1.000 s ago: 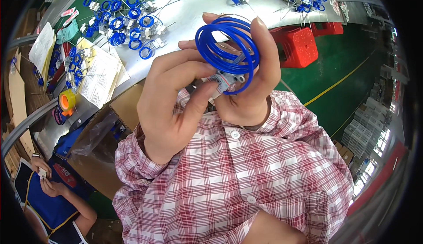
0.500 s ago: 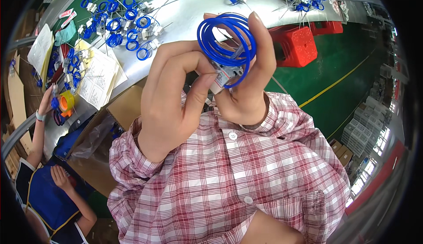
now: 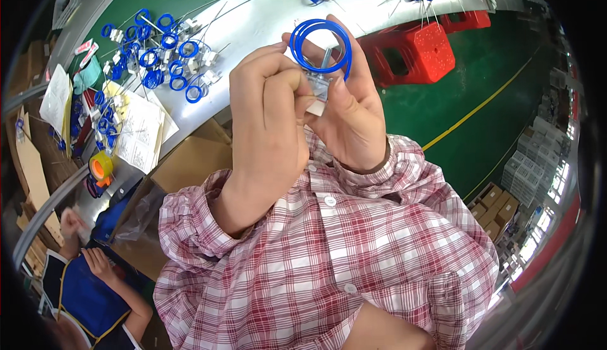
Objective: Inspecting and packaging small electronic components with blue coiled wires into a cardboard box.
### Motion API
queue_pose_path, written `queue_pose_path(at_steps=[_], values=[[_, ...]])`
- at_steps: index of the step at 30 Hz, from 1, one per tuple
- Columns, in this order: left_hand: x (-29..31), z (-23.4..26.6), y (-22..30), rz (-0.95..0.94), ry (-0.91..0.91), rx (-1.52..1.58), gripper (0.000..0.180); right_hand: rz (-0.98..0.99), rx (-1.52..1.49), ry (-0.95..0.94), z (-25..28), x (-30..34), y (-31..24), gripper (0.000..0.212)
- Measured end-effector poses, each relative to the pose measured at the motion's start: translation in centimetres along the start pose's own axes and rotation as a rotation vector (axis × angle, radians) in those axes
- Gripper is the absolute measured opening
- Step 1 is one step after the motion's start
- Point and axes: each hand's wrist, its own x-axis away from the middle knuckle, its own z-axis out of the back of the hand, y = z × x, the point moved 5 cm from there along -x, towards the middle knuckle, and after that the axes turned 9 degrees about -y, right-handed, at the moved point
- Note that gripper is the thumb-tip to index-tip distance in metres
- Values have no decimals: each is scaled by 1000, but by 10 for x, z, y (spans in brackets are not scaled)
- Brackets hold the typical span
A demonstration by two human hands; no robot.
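Both my hands are raised over the near edge of the metal table, around a coil of blue tubing (image 3: pixel 348 43) fixed to a small metal body (image 3: pixel 319 87). A white piece (image 3: pixel 315 107) sticks out at the bottom of that body. My left hand (image 3: pixel 265 116) has its fingers curled, with the fingertips pinching the body's left side. My right hand (image 3: pixel 357 110) is behind and to the right, its thumb pressed on the body and its fingers behind the coil. The fingers hide part of the metal body.
Similar blue coils (image 3: pixel 148 59) lie in a pile on the table (image 3: pixel 253 21), with more at the far right. Papers (image 3: pixel 140 128) and a tape roll (image 3: pixel 100 166) lie left. Below is a cardboard box (image 3: pixel 190 160). Red stools (image 3: pixel 423 56) stand right; another person's hand (image 3: pixel 101 264) is lower left.
The coil has turned and its loops now face me more squarely. My right thumb has moved from beside the coil down onto the metal body. The other person's hand has left the tape roll.
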Motion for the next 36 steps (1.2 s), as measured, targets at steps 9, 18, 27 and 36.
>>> queue_pose_path(at_steps=[9,18,27,36], values=[[-21,-35,-9,88,-185,207,4,241,145,327,69,-3,-56,37],[-18,-177,-239,663,-278,200,16,422,341,564,128,26,-118,42],[-21,-226,-262,514,-228,-32,12,330,317,668,164,22,-123,43],[-23,-220,-251,414,-232,-108,16,258,317,673,167,9,-118,41]])
